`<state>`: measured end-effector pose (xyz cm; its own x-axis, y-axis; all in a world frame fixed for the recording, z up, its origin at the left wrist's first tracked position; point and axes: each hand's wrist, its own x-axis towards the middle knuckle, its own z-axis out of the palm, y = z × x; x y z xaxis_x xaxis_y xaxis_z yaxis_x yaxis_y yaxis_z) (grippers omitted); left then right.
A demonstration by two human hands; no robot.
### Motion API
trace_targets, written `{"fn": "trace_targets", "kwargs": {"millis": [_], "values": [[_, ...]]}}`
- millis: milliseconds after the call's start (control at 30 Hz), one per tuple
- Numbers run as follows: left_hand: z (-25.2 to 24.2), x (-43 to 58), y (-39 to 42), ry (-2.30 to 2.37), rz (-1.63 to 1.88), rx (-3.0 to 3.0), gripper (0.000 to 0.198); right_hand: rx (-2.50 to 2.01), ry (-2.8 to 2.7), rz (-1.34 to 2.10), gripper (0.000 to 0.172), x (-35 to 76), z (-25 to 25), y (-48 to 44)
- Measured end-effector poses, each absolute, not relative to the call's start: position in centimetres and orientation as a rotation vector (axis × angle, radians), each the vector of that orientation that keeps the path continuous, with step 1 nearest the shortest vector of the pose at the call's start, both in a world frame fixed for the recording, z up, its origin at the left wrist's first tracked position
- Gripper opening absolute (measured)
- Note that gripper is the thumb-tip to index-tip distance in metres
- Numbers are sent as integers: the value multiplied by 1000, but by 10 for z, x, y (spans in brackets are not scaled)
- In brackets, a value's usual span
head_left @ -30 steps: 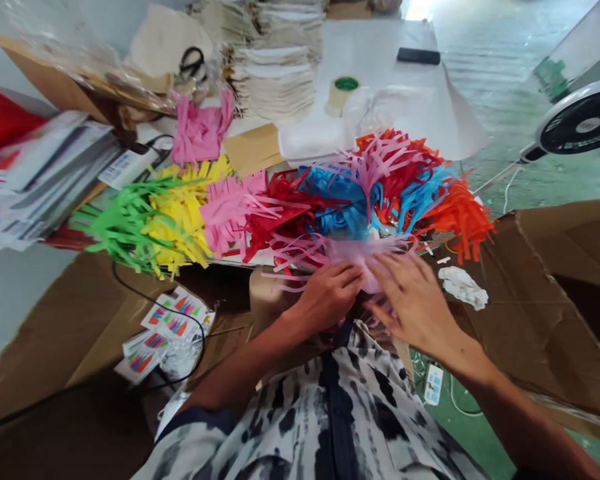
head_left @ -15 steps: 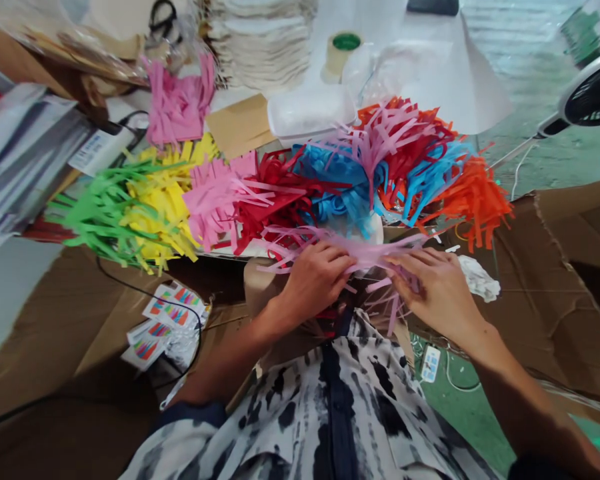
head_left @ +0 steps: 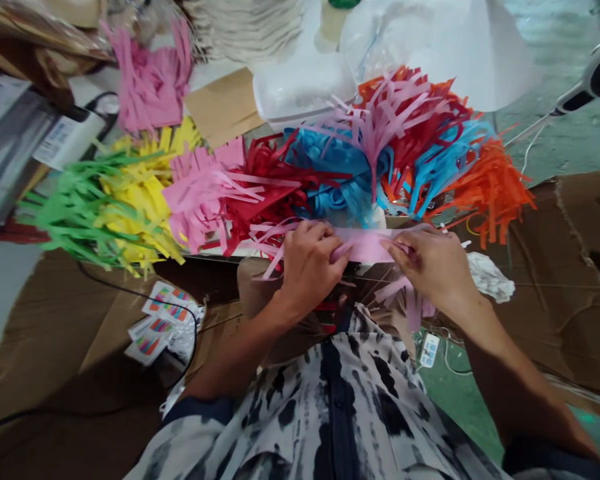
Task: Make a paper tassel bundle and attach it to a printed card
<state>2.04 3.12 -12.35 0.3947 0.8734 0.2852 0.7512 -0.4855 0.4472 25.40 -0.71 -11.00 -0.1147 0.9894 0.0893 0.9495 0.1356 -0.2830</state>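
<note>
Pink paper point(head_left: 370, 248), long axis left–right, spans between left hand point(head_left: 311, 263) and right hand point(head_left: 434, 265). Both sets of fingers pinch it; neither nearer. Blue fringe point(head_left: 341, 160) on far side.

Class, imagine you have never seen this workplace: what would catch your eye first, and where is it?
Probably the colours: green strips at the left, blue strips near the middle and orange strips at the right. Just below the blue, a pale pink piece is held between the left hand and the right hand. The black-and-white patterned shirt at the bottom also stands out.
</note>
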Motion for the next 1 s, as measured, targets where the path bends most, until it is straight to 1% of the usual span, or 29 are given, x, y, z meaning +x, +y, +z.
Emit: {"fn": "trace_targets", "kwargs": {"millis": [133,300,533,633,733,833,933,1000], "values": [[-128,21,30,1475,738,2459,21,-1938,-2198,119,51,252,-113,-2],[-133,20,31,1557,756,2476,24,-2049,-2249,70,59,252,-119,6],[-137,21,33,1587,689,2531,23,-2081,-2239,140,65,253,-116,14],[-137,20,35,1570,769,2560,21,-2079,-2232,157,65,253,-115,14],[-134,18,34,1499,965,2638,29,-2086,-2265,92,64,250,-115,12],[-131,21,27,1215,1094,2766,33,-2097,-2312,18,61,246,-115,10],[-133,28,15,967,898,2875,34,-2112,-2318,-2,54,245,-114,9],[-137,30,9,946,718,2906,44,-2128,-2270,3,43,248,-110,6]]}}
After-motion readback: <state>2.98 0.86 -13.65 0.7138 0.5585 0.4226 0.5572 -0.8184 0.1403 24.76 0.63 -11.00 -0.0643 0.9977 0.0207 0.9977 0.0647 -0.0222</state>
